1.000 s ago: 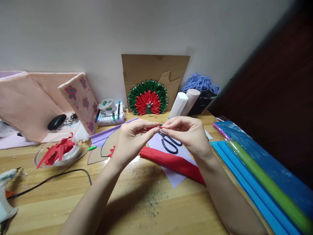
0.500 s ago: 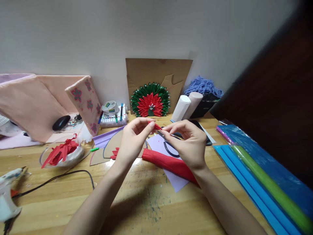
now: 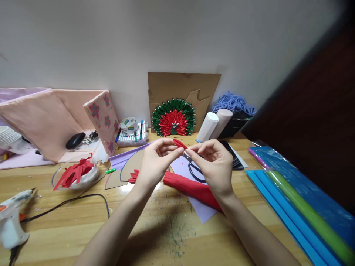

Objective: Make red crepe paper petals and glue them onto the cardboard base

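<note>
Between my two hands is a small red crepe paper petal point(image 3: 179, 143), pointed at its upper left end. My left hand point(image 3: 158, 157) pinches it between thumb and fingers. The thumb and forefinger of my right hand point(image 3: 213, 162) close on its lower right end. Below them a roll of red crepe paper point(image 3: 191, 189) lies across a lilac sheet point(image 3: 203, 210). Black-handled scissors point(image 3: 195, 171) rest partly behind my right hand. Left of my left wrist, red petals point(image 3: 133, 176) sit on a cardboard semicircle point(image 3: 130, 164), partly hidden by that hand.
A hot glue gun point(image 3: 13, 218) with a black cord lies at left, near a clear bowl point(image 3: 95, 173) of red strips. A red-and-green peacock point(image 3: 173, 118) leans on cardboard at the back. Markers point(image 3: 133, 138) and white rolls point(image 3: 208, 127) stand behind; wrapped blue paper point(image 3: 294, 207) lies at right.
The petal has turned in my fingers, and its pointed tip now shows more above my left thumb. The view has shifted slightly, so the table things appear a little lower and to the right.
</note>
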Demonstrator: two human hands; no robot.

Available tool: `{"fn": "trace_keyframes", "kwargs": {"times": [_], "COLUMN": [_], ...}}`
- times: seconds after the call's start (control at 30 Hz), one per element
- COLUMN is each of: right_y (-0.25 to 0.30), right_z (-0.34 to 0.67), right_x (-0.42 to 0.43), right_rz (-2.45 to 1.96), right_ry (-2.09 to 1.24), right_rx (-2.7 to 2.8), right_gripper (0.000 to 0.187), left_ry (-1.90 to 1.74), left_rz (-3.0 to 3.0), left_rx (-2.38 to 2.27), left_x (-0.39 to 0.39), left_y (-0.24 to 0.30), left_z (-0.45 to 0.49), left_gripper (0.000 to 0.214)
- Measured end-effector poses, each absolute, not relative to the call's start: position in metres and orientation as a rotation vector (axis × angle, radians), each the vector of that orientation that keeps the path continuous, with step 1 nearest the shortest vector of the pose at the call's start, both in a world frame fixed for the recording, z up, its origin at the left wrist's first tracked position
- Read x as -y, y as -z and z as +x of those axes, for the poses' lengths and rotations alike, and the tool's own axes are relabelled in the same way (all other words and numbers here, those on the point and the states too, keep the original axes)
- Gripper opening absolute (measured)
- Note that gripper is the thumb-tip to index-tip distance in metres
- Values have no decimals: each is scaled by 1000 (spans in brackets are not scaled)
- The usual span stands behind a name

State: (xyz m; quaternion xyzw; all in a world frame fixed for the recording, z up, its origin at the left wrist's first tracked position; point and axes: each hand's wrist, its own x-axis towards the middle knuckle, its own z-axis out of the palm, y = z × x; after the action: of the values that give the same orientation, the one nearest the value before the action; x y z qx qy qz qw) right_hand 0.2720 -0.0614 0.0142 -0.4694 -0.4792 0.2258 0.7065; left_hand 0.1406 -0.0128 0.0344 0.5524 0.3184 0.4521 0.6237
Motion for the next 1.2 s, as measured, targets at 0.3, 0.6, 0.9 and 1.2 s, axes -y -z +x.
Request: {"fn": "trace_keyframes", "kwargs": {"times": [0.3,0.6,0.9,1.2], "right_y": [-5,-8,-19,-22], "right_z": [268,273,277,279], "right_x": [63,62,63,64], "right_rz": [-1116,-1136,-1103,-1090], "right_ry": [-218,-273,-527,-517], "right_rx": [1208,1242,1148,1155], "right_gripper": [16,14,20,19], "left_ry": [-1074,-982,-986,-865], "left_rz": [1126,1122,1112,1317], "left_rx": [-862,-810,-782,-799], "left_x": [18,12,9,10], "left_y": [-35,-34,-29,-35], "left_z": [145,138,141,137], "left_gripper": [44,54,40,18]}}
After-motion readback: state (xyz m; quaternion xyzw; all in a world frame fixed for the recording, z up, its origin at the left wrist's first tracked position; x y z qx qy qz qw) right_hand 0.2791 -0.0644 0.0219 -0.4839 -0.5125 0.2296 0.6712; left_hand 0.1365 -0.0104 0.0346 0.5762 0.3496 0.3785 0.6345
